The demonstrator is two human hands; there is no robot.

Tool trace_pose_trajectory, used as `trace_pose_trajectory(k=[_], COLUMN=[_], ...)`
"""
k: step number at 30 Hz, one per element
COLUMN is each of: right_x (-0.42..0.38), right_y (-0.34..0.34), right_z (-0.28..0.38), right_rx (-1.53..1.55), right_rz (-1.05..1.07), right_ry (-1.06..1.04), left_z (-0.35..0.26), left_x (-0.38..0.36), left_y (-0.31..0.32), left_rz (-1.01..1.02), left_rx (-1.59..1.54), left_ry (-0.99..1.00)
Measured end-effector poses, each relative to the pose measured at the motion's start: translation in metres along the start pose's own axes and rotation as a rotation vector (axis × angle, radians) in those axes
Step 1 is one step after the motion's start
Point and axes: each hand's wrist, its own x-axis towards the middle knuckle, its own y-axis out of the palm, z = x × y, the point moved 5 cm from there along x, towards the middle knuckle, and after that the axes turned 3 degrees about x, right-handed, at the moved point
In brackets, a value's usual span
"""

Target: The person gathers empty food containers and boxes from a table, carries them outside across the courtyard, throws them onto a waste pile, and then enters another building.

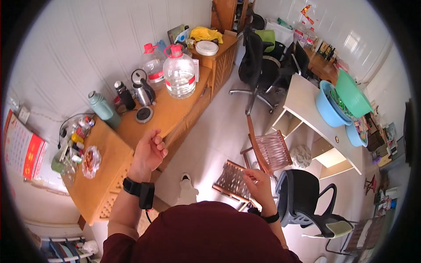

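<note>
My left hand (150,151) is raised beside the front edge of the wooden cabinet (175,118), its fingers curled in loosely with nothing visible in them. A black device is strapped on that wrist. My right hand (259,184) hangs in front of a chair with a woven seat (232,179), fingertips drawn together; whether anything is between them is hidden. Nearest to my left hand on the cabinet are a round black kettle base (144,115), a steel kettle (142,93), a black bottle (125,95) and a green thermos (104,108).
Two big water jugs (180,76) stand farther along the cabinet. A bag of snacks (91,162) lies at the left. Black office chairs (302,193), a wooden chair back (272,150) and a white desk (302,98) with blue basins (330,105) stand to the right.
</note>
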Motion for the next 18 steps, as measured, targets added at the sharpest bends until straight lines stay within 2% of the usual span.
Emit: trace_pose_trajectory(k=[6,8,10,12,13,16,18], right_x=[0.106,0.146,0.186,0.224,0.242,0.284,0.309], right_y=[0.054,0.066,0.083,0.094,0.097,0.100,0.098], right_z=[-0.027,-0.023,-0.008,-0.004,-0.003,-0.006,-0.022], right_rx=[-0.002,0.011,0.027,0.072,0.053,-0.011,0.130], right_rz=[-0.082,-0.110,-0.097,-0.105,-0.110,-0.120,-0.150], right_ry=[0.058,0.087,0.128,0.189,0.145,0.116,0.170], left_z=[-0.029,-0.043,-0.063,-0.083,-0.087,-0.085,-0.073], left_x=[0.141,0.181,0.212,0.247,0.263,0.303,0.335], left_y=[-0.032,-0.037,-0.034,-0.028,-0.025,-0.016,-0.007], left_rz=[-0.019,-0.087,-0.073,0.014,0.020,0.019,0.066], left_rx=[-0.071,-0.101,-0.093,-0.060,-0.056,-0.088,-0.065], left_ry=[-0.158,-0.249,-0.275,-0.221,-0.234,-0.292,-0.385])
